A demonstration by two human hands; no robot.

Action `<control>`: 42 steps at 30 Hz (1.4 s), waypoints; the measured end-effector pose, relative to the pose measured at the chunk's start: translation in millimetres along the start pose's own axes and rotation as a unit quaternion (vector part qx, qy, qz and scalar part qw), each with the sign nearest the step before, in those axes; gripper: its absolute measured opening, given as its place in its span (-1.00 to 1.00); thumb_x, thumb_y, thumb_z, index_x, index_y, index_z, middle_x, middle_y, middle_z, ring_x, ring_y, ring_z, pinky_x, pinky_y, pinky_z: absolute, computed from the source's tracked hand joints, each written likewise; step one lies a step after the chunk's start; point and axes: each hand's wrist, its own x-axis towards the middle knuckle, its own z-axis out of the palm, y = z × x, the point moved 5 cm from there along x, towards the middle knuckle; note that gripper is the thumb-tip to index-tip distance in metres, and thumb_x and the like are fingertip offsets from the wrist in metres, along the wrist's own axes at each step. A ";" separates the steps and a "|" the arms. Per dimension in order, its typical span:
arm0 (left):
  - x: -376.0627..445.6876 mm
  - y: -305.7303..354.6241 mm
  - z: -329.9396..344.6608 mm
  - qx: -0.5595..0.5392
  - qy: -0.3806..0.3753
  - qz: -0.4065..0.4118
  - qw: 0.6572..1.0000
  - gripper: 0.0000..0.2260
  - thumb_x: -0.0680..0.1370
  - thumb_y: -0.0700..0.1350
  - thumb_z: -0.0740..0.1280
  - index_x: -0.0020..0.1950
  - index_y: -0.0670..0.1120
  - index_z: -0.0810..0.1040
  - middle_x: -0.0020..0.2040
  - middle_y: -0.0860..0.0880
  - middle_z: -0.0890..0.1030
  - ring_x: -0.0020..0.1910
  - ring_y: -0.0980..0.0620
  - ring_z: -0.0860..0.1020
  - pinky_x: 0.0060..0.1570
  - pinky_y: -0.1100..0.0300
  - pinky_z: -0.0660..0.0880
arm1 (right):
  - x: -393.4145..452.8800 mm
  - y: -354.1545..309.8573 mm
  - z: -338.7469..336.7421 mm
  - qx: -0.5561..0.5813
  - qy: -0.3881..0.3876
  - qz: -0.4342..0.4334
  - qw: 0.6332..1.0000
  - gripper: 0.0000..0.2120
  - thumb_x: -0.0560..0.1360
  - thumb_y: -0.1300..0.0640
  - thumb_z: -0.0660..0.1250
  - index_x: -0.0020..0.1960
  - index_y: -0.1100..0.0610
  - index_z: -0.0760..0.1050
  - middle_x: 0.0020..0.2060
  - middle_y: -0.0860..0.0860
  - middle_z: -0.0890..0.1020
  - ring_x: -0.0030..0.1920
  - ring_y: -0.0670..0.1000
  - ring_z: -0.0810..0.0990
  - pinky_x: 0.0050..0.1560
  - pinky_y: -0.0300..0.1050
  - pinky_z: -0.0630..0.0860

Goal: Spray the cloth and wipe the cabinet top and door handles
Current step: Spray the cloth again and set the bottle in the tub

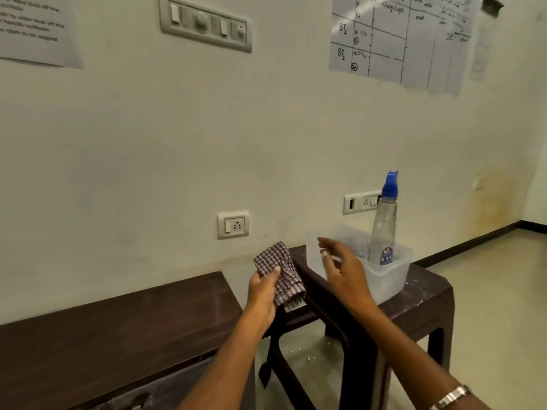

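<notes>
Head view, the only one we have: cloth [279, 273], checked, is bunched in our left hand [263, 294], thumb on top, fingers wrapped under, held up in front of the wall between the cabinet top [118, 321] and the stool [423, 294]. Right hand [344, 267] is spread wide, fingers loose, holding nothing, hovering over the near rim of the clear tub [387, 279]. Bottle [384, 229], clear w/ blue spray cap, stands upright in the tub's far-right corner, untouched, a bit beyond our fingertips. Tub sits on the stool, just right of the cabinet.

Step in hand, as we read it: fetching the sprayer, so we're at the very start; spraying not yet done, nothing wiped. Cabinet top looks dry and dull, no door handles in view.

Next move calls for the right hand to go further over the tub, close round the bottle neck below the cap and lift straight up to clear the rim. Then nozzle toward the cloth, not the wall sockets [233, 224] behind. Tub is light, may tip or slide if the bottle snags.
</notes>
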 end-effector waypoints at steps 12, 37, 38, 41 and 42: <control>10.3 42.0 58.2 0.049 -0.088 0.076 0.992 -0.66 0.44 -0.36 0.40 0.20 -0.26 0.49 0.03 -0.20 0.64 -0.05 -0.13 0.65 -0.11 0.09 0.57 | 65.4 9.2 -113.5 -0.022 0.169 0.128 0.977 -0.20 0.44 -0.15 0.41 0.49 0.14 0.11 0.42 0.12 0.22 0.40 0.12 0.29 0.35 0.08 0.33; 6.4 80.7 27.4 0.070 -0.070 0.091 0.991 -0.65 0.51 -0.30 0.35 0.28 -0.20 0.43 0.07 -0.16 0.62 -0.02 -0.10 0.63 -0.20 0.12 0.58 | 125.8 -26.6 -106.5 0.035 0.183 0.082 0.979 -0.90 0.50 0.20 0.32 0.01 0.15 0.49 -0.18 0.14 0.58 -0.22 0.10 0.54 -0.25 -0.18 0.46; 3.8 84.2 27.8 0.046 -0.071 0.082 0.993 -0.72 0.57 -0.27 0.27 0.28 -0.20 0.43 0.05 -0.16 0.61 -0.04 -0.10 0.62 -0.24 0.12 0.58 | 127.7 -37.9 -108.2 0.027 0.178 0.067 0.981 -0.88 0.49 0.21 0.32 0.02 0.16 0.50 -0.17 0.14 0.59 -0.24 0.09 0.54 -0.25 -0.18 0.46; -6.6 94.3 28.6 -0.002 -0.075 0.069 0.995 -0.77 0.65 -0.23 0.07 0.25 -0.15 0.40 -0.01 -0.14 0.59 -0.09 -0.08 0.60 -0.38 0.16 0.58 | 131.1 -70.1 -112.7 0.011 0.169 0.031 0.985 -0.80 0.47 0.25 0.32 0.09 0.20 0.53 -0.21 0.15 0.60 -0.34 0.05 0.52 -0.31 -0.21 0.44; -10.1 97.7 27.6 -0.006 -0.069 0.070 0.995 -0.76 0.65 -0.23 0.05 0.26 -0.14 0.40 -0.02 -0.13 0.59 -0.09 -0.08 0.59 -0.38 0.15 0.58 | 131.2 -80.5 -114.2 0.011 0.167 0.022 0.986 -0.78 0.47 0.25 0.31 0.11 0.20 0.53 -0.21 0.16 0.61 -0.36 0.02 0.52 -0.32 -0.22 0.43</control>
